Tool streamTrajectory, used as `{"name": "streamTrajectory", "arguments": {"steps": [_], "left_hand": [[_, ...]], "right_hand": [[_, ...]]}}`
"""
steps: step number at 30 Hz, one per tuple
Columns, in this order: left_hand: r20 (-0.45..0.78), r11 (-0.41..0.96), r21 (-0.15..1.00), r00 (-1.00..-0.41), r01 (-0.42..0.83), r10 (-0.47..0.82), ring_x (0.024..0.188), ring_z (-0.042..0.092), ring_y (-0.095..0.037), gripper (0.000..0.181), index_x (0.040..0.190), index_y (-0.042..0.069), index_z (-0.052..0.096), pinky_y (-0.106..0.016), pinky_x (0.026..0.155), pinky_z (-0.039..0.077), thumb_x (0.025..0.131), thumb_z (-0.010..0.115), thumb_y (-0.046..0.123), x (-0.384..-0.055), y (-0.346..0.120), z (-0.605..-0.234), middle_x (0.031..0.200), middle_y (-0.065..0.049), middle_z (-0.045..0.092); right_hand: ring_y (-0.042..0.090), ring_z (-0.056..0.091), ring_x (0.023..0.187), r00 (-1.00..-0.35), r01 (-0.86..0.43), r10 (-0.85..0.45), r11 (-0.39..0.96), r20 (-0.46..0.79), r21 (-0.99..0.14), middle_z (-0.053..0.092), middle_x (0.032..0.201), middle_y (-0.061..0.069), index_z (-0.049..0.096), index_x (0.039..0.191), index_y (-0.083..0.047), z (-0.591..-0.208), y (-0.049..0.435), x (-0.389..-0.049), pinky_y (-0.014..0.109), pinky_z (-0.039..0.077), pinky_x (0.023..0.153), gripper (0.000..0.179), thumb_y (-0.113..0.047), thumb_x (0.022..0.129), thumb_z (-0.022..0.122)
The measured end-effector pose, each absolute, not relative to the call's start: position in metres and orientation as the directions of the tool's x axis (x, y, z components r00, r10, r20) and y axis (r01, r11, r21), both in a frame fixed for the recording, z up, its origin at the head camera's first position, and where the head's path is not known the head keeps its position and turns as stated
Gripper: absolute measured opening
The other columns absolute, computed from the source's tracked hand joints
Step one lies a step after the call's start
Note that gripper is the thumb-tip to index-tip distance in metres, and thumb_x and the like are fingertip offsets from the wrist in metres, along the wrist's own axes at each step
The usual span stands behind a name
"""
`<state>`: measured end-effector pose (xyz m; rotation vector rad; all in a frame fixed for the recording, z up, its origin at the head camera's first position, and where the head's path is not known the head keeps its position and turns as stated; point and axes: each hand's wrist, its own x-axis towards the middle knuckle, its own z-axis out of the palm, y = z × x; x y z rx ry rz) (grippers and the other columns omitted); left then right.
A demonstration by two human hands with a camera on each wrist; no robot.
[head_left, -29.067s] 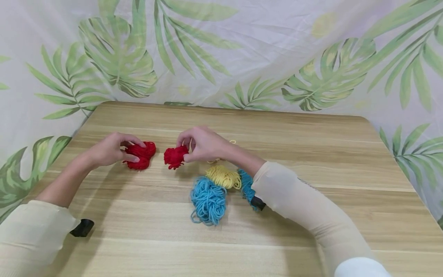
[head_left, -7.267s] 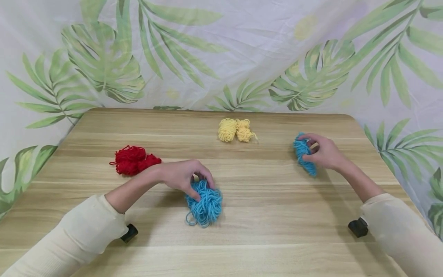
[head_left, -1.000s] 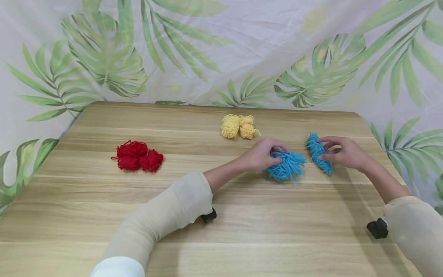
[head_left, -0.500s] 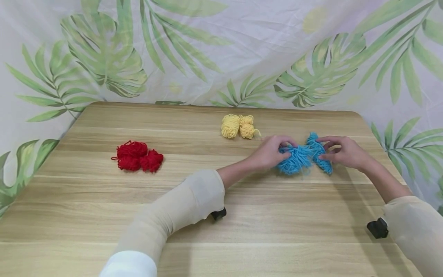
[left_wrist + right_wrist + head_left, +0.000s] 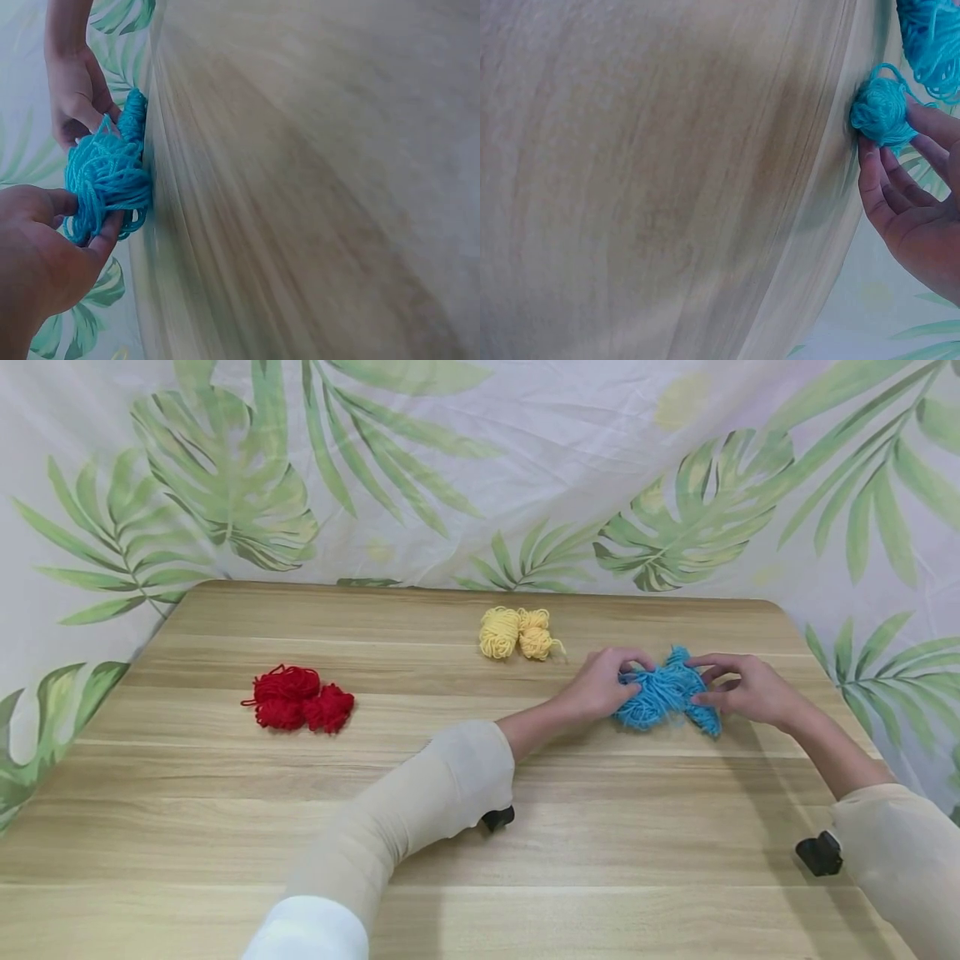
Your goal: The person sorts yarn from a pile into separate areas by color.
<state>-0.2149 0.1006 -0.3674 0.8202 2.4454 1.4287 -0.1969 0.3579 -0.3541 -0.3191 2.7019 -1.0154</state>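
My left hand (image 5: 606, 683) pinches a loose, fluffy bundle of light blue yarn (image 5: 651, 700) between thumb and fingers. That bundle lies against a narrower, tightly wound blue yarn skein (image 5: 703, 717) and overlaps part of it in the head view. My right hand (image 5: 742, 692) holds the narrow skein from its right side, thumb and fingers around it. In the left wrist view the loose bundle (image 5: 105, 180) fills the space between both hands. The right wrist view has the narrow skein (image 5: 881, 112) at my right fingertips, with the loose bundle (image 5: 934, 45) above it.
Two red yarn bundles (image 5: 285, 697) sit side by side on the left of the wooden table (image 5: 300, 835). Yellow yarn bundles (image 5: 500, 633) lie together near the back edge. Behind the table hangs a leaf-patterned cloth (image 5: 420, 468).
Over the last second my left hand has brought the loose blue bundle rightward against the narrow skein. Earlier, the red and yellow bundles were grouped apart by colour. My right hand has stayed put lately.
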Motion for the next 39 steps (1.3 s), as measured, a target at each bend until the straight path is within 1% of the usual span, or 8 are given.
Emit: {"name": "streamTrajectory", "arguments": {"steps": [6,11,18,25,28,32,36,39], "left_hand": [[0.119,0.399,0.835,-0.832,0.379,0.541,0.100,0.060,-0.014,0.029,0.124,0.008,0.073,-0.019,0.080,0.046,0.097,0.068,-0.001,-0.218,0.106,-0.369,0.116,-0.010,0.071],[0.120,0.404,0.830,-0.830,0.385,0.544,0.094,0.057,-0.012,0.030,0.126,0.007,0.072,-0.017,0.076,0.044,0.098,0.066,-0.002,-0.218,0.111,-0.370,0.115,-0.009,0.070],[0.119,0.417,0.816,-0.822,0.401,0.557,0.087,0.057,-0.013,0.028,0.126,0.005,0.071,-0.015,0.070,0.043,0.099,0.066,-0.001,-0.219,0.119,-0.371,0.107,-0.008,0.070],[0.103,0.436,0.804,-0.816,0.405,0.569,0.087,0.057,-0.011,0.028,0.127,0.007,0.071,-0.015,0.072,0.044,0.100,0.066,0.003,-0.219,0.123,-0.373,0.104,-0.006,0.069],[0.097,0.441,0.800,-0.813,0.408,0.575,0.089,0.057,-0.011,0.028,0.127,0.007,0.071,-0.015,0.074,0.044,0.100,0.067,0.004,-0.218,0.122,-0.372,0.105,-0.006,0.069],[0.080,0.444,0.799,-0.804,0.406,0.590,0.093,0.057,-0.011,0.029,0.129,0.008,0.071,-0.016,0.077,0.044,0.100,0.068,0.007,-0.218,0.120,-0.369,0.109,-0.006,0.069],[0.068,0.457,0.782,-0.788,0.423,0.612,0.102,0.060,-0.012,0.033,0.134,0.010,0.068,-0.018,0.082,0.046,0.101,0.068,0.012,-0.217,0.114,-0.365,0.117,-0.005,0.069],[0.073,0.469,0.756,-0.771,0.456,0.632,0.105,0.061,-0.013,0.038,0.138,0.011,0.066,-0.019,0.083,0.048,0.101,0.069,0.016,-0.215,0.105,-0.361,0.120,-0.006,0.069]], "right_hand": [[0.013,0.067,0.085,-0.947,-0.111,-0.282,0.737,-0.155,-0.667,0.061,0.116,0.027,0.051,0.144,0.010,-0.353,0.358,-0.196,0.031,0.058,0.064,0.055,-0.002,0.095,0.073],[0.013,0.066,0.088,-0.946,-0.105,-0.279,0.743,-0.164,-0.660,0.060,0.118,0.028,0.051,0.144,0.009,-0.352,0.359,-0.195,0.031,0.058,0.065,0.055,-0.004,0.095,0.073],[0.016,0.066,0.090,-0.945,-0.097,-0.276,0.747,-0.174,-0.658,0.060,0.119,0.029,0.050,0.144,0.010,-0.352,0.359,-0.195,0.030,0.058,0.066,0.055,-0.002,0.095,0.073],[0.028,0.068,0.095,-0.944,-0.102,-0.279,0.757,-0.179,-0.645,0.060,0.117,0.031,0.049,0.144,0.012,-0.351,0.359,-0.196,0.030,0.059,0.066,0.056,0.001,0.095,0.071],[0.030,0.068,0.096,-0.944,-0.103,-0.279,0.757,-0.176,-0.645,0.060,0.117,0.031,0.049,0.144,0.012,-0.352,0.359,-0.196,0.030,0.059,0.065,0.055,0.001,0.094,0.071],[0.033,0.069,0.097,-0.943,-0.115,-0.288,0.756,-0.169,-0.644,0.060,0.119,0.032,0.050,0.144,0.011,-0.352,0.360,-0.197,0.030,0.058,0.064,0.055,0.001,0.094,0.071],[0.043,0.070,0.103,-0.942,-0.143,-0.299,0.766,-0.150,-0.626,0.061,0.122,0.035,0.050,0.145,0.010,-0.349,0.362,-0.196,0.030,0.058,0.065,0.055,-0.002,0.095,0.072],[0.050,0.068,0.108,-0.948,-0.162,-0.291,0.789,-0.128,-0.593,0.062,0.124,0.036,0.052,0.145,0.008,-0.344,0.364,-0.193,0.030,0.059,0.069,0.056,-0.008,0.096,0.074]]}}
